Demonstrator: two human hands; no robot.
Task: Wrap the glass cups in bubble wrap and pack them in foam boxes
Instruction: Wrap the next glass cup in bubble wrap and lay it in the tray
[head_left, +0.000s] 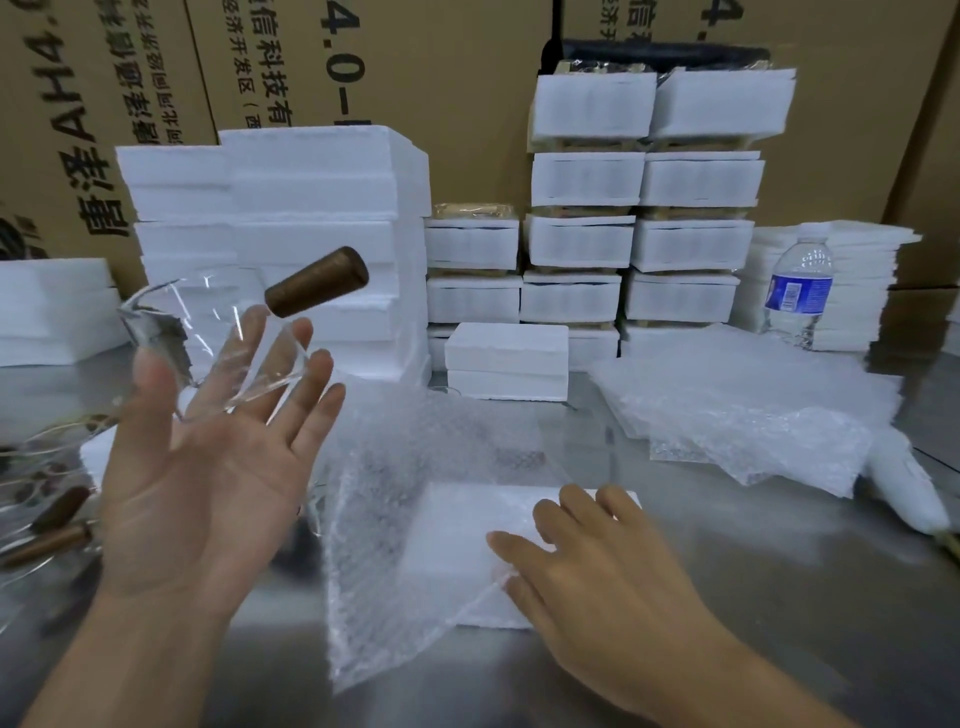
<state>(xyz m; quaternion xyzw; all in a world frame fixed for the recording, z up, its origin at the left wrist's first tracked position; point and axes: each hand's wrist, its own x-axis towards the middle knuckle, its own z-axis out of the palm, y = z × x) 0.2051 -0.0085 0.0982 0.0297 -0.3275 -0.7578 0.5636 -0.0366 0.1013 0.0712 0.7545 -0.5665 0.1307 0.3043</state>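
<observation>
Head view | spare cups at left edge blurred, cut off | left hand spread wide, palm up, nothing gripped | glass cup seen above its fingertips, clear body hard to trace, contact not discernible | bubble wrap draped over foam box | right hand laid flat there, fingers straight

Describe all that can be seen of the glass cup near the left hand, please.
The glass cup has a clear, thin glass body and a brown, wood-like cylindrical handle with a rounded end. It is tilted, handle pointing up and to the right, wide mouth to the left. It is above the fingertips of the open, palm-up left hand; whether it touches them cannot be told. It is unwrapped.
</observation>
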